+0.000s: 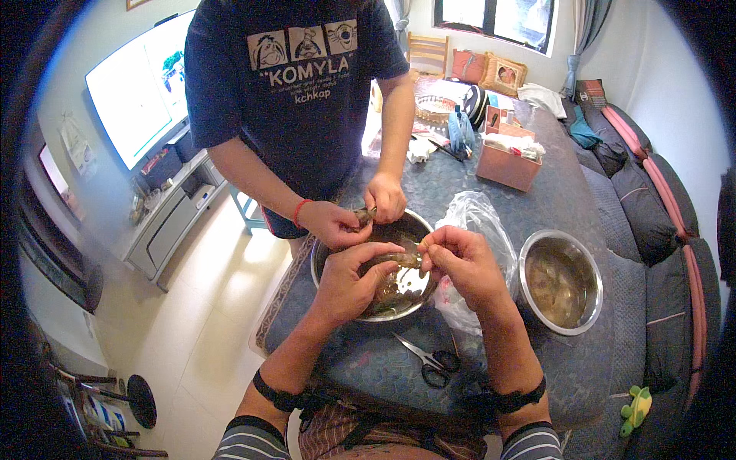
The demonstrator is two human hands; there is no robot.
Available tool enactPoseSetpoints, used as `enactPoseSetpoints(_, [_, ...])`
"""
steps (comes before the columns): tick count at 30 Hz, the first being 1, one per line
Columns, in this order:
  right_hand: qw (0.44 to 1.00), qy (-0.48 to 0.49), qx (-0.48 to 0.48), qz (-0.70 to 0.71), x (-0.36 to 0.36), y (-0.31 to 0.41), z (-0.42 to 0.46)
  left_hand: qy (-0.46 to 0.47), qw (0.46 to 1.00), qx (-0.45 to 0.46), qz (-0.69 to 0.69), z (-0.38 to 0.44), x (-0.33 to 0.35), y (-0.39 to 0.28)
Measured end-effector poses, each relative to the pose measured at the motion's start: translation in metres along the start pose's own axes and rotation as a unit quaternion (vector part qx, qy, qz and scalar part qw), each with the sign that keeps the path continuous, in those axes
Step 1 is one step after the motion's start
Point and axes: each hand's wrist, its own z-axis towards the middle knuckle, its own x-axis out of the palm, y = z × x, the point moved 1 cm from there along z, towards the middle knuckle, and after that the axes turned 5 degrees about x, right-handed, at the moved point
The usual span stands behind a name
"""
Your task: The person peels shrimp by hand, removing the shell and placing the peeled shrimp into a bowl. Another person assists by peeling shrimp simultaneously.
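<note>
Over a stainless steel bowl, my left hand grips a small brownish, wet-looking item, possibly a shrimp. My right hand pinches that item's right end between thumb and fingers. The bowl holds liquid with bright reflections. Across from me, a person in a dark printed T-shirt holds a similar greyish item in both hands above the same bowl. Black-handled scissors lie on the table with their blades parted, below the bowl. A clear plastic bag lies behind and beneath my right hand.
A second steel bowl with cloudy liquid stands right of the bag. Farther back on the patterned tablecloth are a pink box of packets, a blue pouch and a round rack. A cushioned sofa runs along the right.
</note>
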Motion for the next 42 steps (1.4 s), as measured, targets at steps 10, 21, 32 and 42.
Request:
enactPoseSetpoints(10, [0.949,-0.100,-0.064,-0.292,0.021,0.008,-0.009,-0.013,0.999,0.031,0.021,0.000,0.001,-0.001])
enactPoseSetpoints(21, [0.922,-0.138,-0.106,-0.346,0.030,0.008,-0.012,-0.031,0.989,0.112,0.094,-0.002,0.003,0.000])
enactPoseSetpoints(32, [0.922,-0.161,-0.119,-0.333,0.030,0.009,-0.011,-0.061,0.974,0.172,0.133,-0.003,0.006,-0.004])
enactPoseSetpoints(42, [0.950,-0.114,-0.056,-0.284,0.016,0.006,-0.006,-0.061,0.977,0.162,0.124,-0.003,0.005,-0.006])
